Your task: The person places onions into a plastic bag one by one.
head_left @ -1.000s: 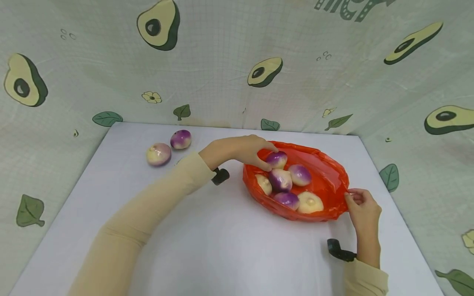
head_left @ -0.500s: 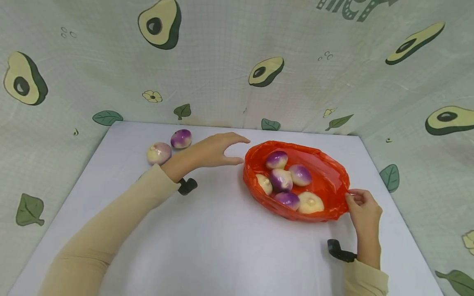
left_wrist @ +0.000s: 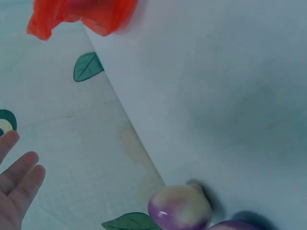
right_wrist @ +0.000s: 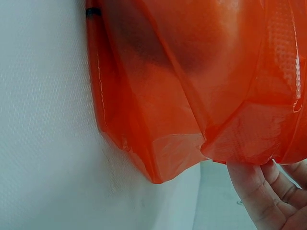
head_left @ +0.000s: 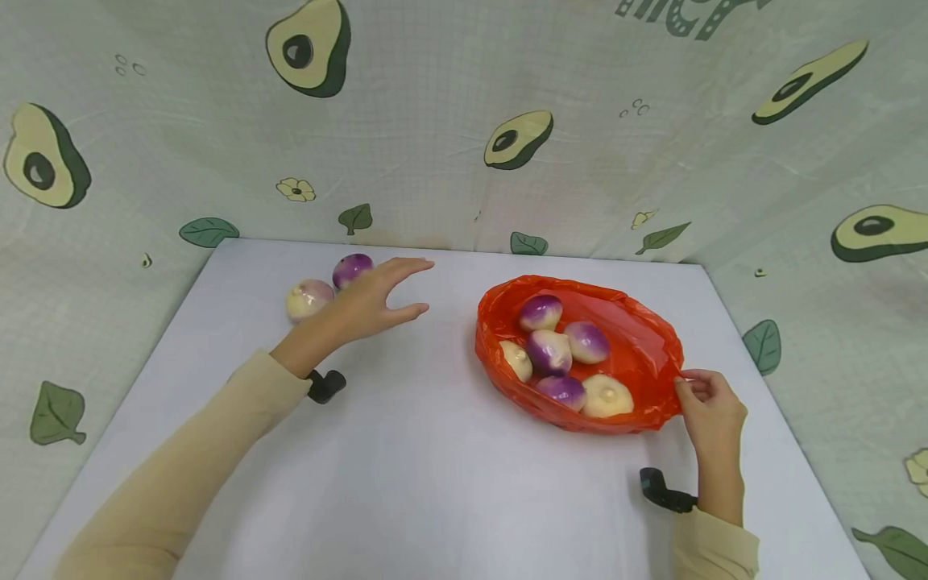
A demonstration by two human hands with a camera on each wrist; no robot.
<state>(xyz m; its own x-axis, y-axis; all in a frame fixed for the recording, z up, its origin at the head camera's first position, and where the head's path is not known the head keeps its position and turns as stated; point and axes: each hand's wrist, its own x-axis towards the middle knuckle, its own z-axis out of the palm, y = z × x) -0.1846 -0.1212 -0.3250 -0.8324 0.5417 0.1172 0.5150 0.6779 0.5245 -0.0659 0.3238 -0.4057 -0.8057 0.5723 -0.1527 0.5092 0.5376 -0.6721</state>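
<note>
My left hand (head_left: 355, 304) hovers over the table, its fingers and thumb spread and nothing between them. Close to it lie two glossy onion-like bulbs, a pale pinkish one (head_left: 308, 300) and a purple-and-white one (head_left: 351, 269) partly covered by the hand. In the left wrist view, the purple-and-white bulb (left_wrist: 180, 208) has a stubby pale tip. My right hand (head_left: 714, 412) pinches the right rim of a red plastic bag (head_left: 648, 346), which is rolled open like a bowl. Several purple-and-cream bulbs (head_left: 549, 352) sit inside, mostly toward its left. In the right wrist view, fingertips (right_wrist: 247, 179) touch the bag's edge.
The white table (head_left: 435, 483) ends at the back against a pale cloth (head_left: 420, 153) printed with avocados and leaves. Each wrist wears a black camera strap, such as the right camera (head_left: 663, 491).
My left hand has drawn out from over the bag and moved left toward the two loose bulbs, fingers spread. The right hand keeps its pinch on the bag's rim; the bag stays put.
</note>
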